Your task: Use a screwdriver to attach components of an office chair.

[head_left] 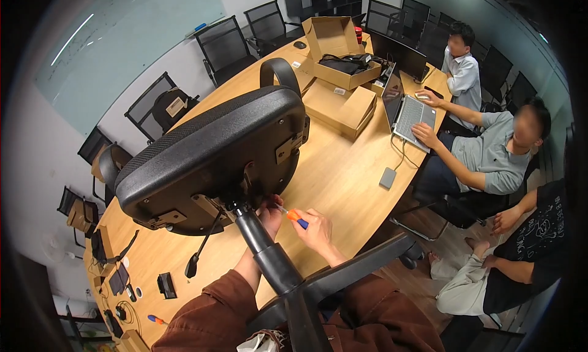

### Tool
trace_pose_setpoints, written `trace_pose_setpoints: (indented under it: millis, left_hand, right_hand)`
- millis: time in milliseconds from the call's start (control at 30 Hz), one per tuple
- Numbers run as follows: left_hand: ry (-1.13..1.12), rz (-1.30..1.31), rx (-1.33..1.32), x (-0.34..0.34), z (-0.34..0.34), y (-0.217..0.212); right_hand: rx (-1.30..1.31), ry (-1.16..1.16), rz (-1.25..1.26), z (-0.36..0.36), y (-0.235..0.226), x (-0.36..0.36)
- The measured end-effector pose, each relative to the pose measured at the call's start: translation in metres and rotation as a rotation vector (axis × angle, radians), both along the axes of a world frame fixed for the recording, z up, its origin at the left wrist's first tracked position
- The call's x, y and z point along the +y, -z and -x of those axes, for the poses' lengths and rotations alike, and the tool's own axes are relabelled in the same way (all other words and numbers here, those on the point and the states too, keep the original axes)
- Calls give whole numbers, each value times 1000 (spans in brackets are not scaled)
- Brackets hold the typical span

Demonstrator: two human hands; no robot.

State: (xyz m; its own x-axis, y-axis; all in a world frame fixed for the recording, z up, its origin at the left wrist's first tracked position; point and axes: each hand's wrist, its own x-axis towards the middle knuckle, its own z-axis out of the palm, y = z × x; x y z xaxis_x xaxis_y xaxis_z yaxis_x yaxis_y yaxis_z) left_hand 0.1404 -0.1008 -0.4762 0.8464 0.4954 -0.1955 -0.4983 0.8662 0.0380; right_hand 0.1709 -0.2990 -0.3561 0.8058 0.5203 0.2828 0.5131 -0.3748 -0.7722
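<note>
Closest to the head camera is a black office chair (pixel 211 159), tipped over above the wooden counter (pixel 340 180), with the underside of its seat turned to the person; its black gas-lift column (pixel 263 248) runs slantwise from the seat mechanism down to the base leg (pixel 361 266), which crosses in front of the person's brown sleeves; a black adjusting lever (pixel 206 248) sticks out from the mechanism, left of the column.

Right hand (pixel 316 231) is closed around the orange-and-blue handle of a screwdriver (pixel 296 217), whose shaft points toward the seat underside; left hand (pixel 271 220) is just beside the tool's tip, partly hidden behind the column, so I cannot tell whether its fingers grip something.

Farther on the counter, beyond the seat, lie an opened cardboard box (pixel 340 70) with black items inside and a closed cardboard box (pixel 337 110); to the right, a co-worker in a grey polo shirt (pixel 505 150) has one hand at a laptop (pixel 411 120) and the other on a mouse (pixel 422 96); a grey power adapter (pixel 388 178) lies near them; at lower left there is another orange-and-blue handle (pixel 157 319).
</note>
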Motion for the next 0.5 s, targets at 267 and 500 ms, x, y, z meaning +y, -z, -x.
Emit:
trace_pose_setpoints:
  millis: [267, 500]
  left_hand:
    - [-56, -61, 189, -9, -2, -14]
    - [-117, -171, 284, -20, -3, -30]
  right_hand:
    - [102, 2, 87, -3, 0, 4]
    - [98, -10, 24, -4, 4, 5]
